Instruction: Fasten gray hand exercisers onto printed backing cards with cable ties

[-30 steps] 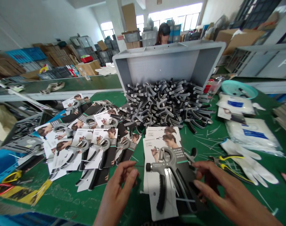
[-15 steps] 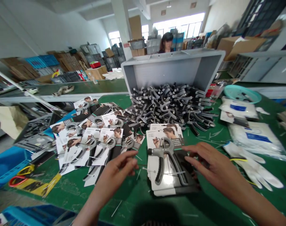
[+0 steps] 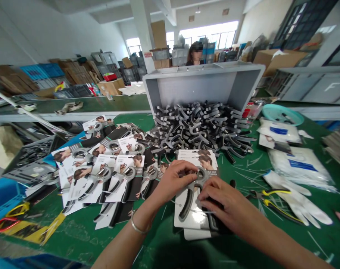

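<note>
A grey-and-black hand grip strengthener lies on a printed backing card in front of me, with a white cable tie across its handles. My left hand is closed on the strengthener's upper end, fingers curled over its spring and knob. On the other side, my right hand has its fingers bent in a closed grip around the right handle, which it partly hides. Another card shows beneath the top one. To the left, several carded strengtheners lie overlapping.
A tipped grey crate spills a heap of loose strengtheners. Yellow-handled cutters, white gloves and plastic-bagged packs lie right. Red-and-yellow scissors sit left. Loose cable ties are scattered about. A person is behind the crate.
Both hands have moved inward from either side of the card onto the strengthener and closed on it. The view has shifted slightly, and the yellow-handled cutters now show, uncovered by my right hand.
</note>
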A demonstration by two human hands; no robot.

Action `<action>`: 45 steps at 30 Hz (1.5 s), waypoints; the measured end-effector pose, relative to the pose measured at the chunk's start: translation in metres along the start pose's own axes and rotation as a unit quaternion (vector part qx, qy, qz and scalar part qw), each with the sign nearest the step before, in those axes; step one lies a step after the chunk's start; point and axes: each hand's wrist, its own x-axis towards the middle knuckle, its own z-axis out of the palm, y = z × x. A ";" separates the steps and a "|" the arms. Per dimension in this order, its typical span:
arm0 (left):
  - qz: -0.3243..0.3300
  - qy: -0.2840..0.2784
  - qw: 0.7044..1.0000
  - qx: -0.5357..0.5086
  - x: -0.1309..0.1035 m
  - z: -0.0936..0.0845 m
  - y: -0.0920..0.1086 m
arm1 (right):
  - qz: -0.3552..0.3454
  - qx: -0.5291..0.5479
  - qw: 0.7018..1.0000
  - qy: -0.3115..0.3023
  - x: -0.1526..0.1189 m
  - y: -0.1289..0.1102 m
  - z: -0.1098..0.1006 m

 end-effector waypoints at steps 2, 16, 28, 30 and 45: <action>-0.011 0.013 1.000 -0.011 -0.005 0.003 0.002 | 0.008 0.027 0.999 0.039 0.007 0.004 0.007; 0.032 0.075 0.997 0.005 -0.013 0.017 0.001 | 0.055 0.023 0.989 0.136 0.008 0.019 0.015; 0.035 0.068 0.997 0.011 -0.015 0.017 0.001 | 0.042 0.019 0.990 0.136 0.006 0.020 0.016; 0.040 0.069 0.997 0.015 -0.016 0.017 0.001 | 0.042 0.022 0.989 0.137 0.007 0.020 0.017; 0.080 0.035 0.994 0.066 -0.018 0.000 0.022 | 0.036 0.044 0.988 0.145 0.013 0.021 0.020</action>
